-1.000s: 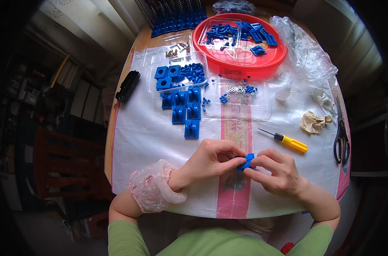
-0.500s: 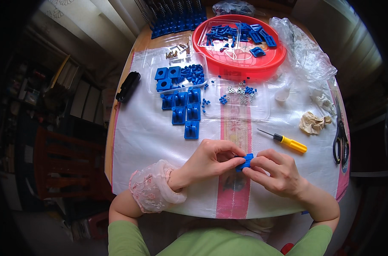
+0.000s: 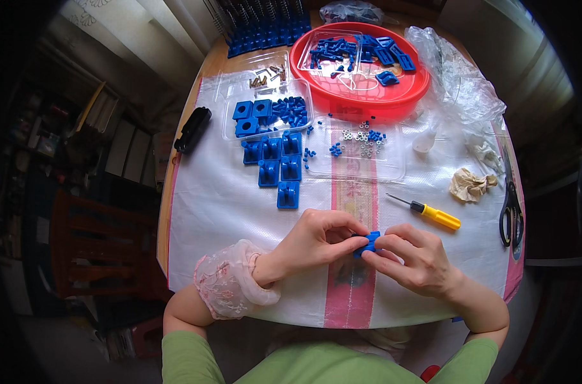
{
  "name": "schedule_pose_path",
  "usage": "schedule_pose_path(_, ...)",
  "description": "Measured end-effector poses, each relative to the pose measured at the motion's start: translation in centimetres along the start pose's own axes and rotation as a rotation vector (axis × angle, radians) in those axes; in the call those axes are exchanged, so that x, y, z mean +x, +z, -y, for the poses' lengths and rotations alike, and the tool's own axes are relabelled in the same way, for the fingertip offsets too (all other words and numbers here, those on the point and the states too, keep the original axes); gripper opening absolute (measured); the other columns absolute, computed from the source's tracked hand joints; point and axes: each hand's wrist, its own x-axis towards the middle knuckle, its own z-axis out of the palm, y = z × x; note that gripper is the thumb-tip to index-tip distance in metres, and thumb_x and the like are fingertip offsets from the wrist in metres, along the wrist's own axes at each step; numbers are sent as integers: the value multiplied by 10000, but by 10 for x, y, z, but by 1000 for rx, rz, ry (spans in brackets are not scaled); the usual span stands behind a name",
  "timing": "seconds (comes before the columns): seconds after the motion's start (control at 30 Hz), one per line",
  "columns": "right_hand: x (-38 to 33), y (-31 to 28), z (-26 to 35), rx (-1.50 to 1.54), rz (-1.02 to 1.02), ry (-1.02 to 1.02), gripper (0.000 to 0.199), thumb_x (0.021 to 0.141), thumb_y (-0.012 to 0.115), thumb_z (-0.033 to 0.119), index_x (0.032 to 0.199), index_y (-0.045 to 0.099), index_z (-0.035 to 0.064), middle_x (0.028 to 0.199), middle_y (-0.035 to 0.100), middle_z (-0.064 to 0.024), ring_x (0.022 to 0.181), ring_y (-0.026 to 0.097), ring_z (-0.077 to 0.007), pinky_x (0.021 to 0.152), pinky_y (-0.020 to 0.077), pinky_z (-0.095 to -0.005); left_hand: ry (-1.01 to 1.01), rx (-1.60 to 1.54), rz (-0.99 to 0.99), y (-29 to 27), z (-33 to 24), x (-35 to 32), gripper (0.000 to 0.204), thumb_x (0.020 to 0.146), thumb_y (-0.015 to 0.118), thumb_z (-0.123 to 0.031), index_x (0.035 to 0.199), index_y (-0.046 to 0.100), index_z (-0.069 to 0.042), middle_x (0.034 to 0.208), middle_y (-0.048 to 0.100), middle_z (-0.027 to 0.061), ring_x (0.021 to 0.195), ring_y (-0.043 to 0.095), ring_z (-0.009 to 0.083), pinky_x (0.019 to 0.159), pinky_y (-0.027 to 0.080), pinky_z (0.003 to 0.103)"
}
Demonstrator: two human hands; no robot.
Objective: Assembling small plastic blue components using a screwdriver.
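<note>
small blue plastic block (image 3: 368, 242) pinched between both hands, just above the table's white woven sheet (image 3: 214, 205). left hand (image 3: 316, 240) curled closed, fingertips gripping the block's left side; right hand (image 3: 414, 259) likewise closed on its right. beyond the right hand, near, a yellow-handled screwdriver (image 3: 431, 213); beyond the left, blue square blocks (image 3: 279, 168).

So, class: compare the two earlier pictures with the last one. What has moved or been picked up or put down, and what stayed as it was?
Nothing visibly changed. The left hand and right hand pinch the same small blue part between their fingers over the white cloth, as before. The yellow-handled screwdriver, scissors, red tray and blue blocks lie where they were.
</note>
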Motion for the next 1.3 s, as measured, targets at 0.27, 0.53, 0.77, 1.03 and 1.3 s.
schedule_pose_path(0.27, 0, -1, 0, 15, 1, 21, 262, 705, 752, 88, 966, 731, 69, 957, 655, -20, 824, 667, -181, 622, 560, -282, 73, -4, -33, 2, 4, 0, 137, 946, 755, -38, 1073, 764, 13, 903, 785, 80, 812, 738, 97, 715, 595, 239)
schedule_pose_path(0.53, -1, -1, -2, 43, 3, 52, 262, 711, 759, 72, 970, 728, 61, 945, 669, -20, 827, 673, -184, 592, 558, -291, 76, -1, -29, 2, 4, 0, 144, 945, 756, -37, 1081, 765, 9, 910, 786, 79, 821, 742, 99, 722, 597, 240)
schedule_pose_path(0.77, -1, -1, 0, 45, 5, 34, 292, 702, 770, 80, 991, 733, 70, 931, 652, -19, 801, 660, -180, 609, 556, -288, 28, 5, -4, 0, 1, 0, 151, 947, 749, -19, 1093, 765, 14, 967, 782, 80, 875, 741, 106, 769, 602, 243)
schedule_pose_path(1.03, 0, -1, 0, 19, -2, 9, 278, 699, 768, 78, 975, 731, 75, 917, 636, -12, 801, 658, -178, 611, 556, -282, 83, 5, -29, 2, 6, 0, 137, 945, 754, -37, 1075, 764, 8, 889, 783, 74, 801, 735, 89, 698, 589, 233)
schedule_pose_path(1.3, -1, -1, 2, 10, -2, 27, 193, 717, 743, 84, 907, 709, 79, 893, 625, -6, 824, 669, -174, 609, 558, -283, 92, 13, -28, 2, 8, 1, 136, 945, 749, -32, 1075, 765, 5, 893, 788, 81, 792, 739, 93, 688, 588, 231)
